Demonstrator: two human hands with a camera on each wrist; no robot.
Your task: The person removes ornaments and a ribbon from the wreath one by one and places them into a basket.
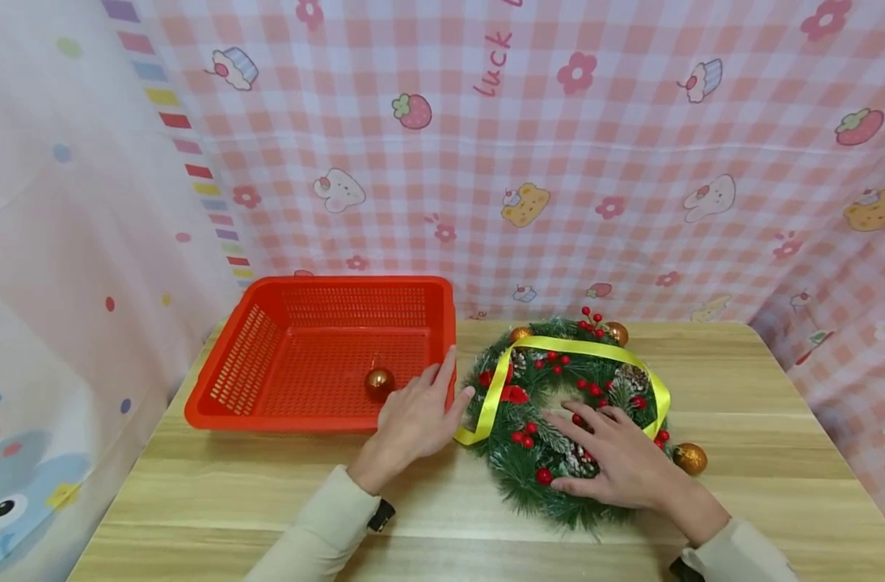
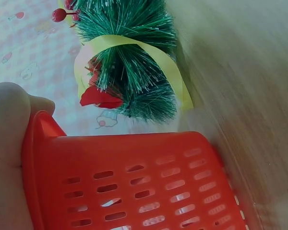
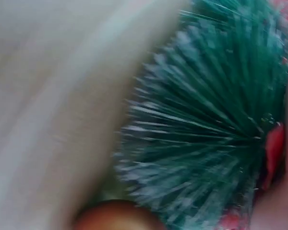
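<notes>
My left hand (image 1: 416, 416) rests on the right rim of a red plastic basket (image 1: 227, 422), fingers fairly straight and the thumb spread apart. In the left wrist view, part of that hand (image 2: 9, 139) lies along the basket's rim. A copper-coloured ball ornament (image 1: 379, 384) sits inside the basket. My right hand (image 1: 624, 465) lies over the front right of a green Christmas wreath (image 1: 511, 477), its fingers spread. Red berries (image 1: 524, 436), pinecones (image 1: 631, 376) and a yellow ribbon (image 1: 580, 347) dress the wreath. Close up, its needles (image 3: 201, 120) look blurred.
The basket stands on the left of the wooden table (image 1: 442, 505), with the wreath to its right. A gold ball ornament (image 1: 690, 458) is at the wreath's right edge, and another ball (image 1: 617, 333) is at its back. A pink checked cloth (image 1: 449, 162) hangs behind the table.
</notes>
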